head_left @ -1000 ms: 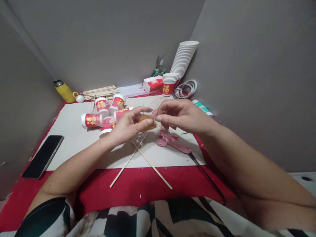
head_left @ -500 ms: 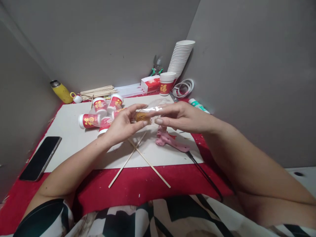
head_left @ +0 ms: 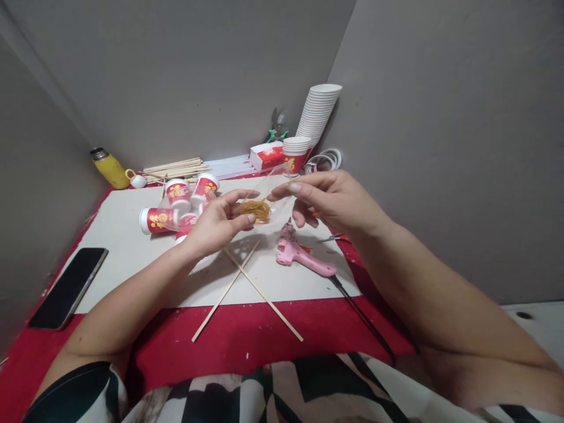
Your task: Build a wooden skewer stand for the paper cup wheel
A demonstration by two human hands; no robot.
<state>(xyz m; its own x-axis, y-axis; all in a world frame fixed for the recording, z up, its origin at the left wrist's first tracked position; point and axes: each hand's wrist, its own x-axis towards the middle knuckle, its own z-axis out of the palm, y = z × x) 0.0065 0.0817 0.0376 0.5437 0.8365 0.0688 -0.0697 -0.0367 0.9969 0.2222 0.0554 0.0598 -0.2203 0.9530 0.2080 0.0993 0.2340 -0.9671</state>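
Pinching the clear bag with our left hand, we're now lifting our right hand, easing access to the rubber bands; whether its fingers are pinching one, we can't tell.

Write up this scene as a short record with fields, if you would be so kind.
Left hand: left hand holds a clear bag
Bag contents: thin yellowish-brown bands
Right hand: right hand has its fingertips at the bag; its grip is unclear
Below the hands: two crossed wooden sticks
Below the right hand: pink glue gun
Beyond the left hand: red-and-white paper cups
Far left: phone, yellow bottle
Back right: leaning cup stack
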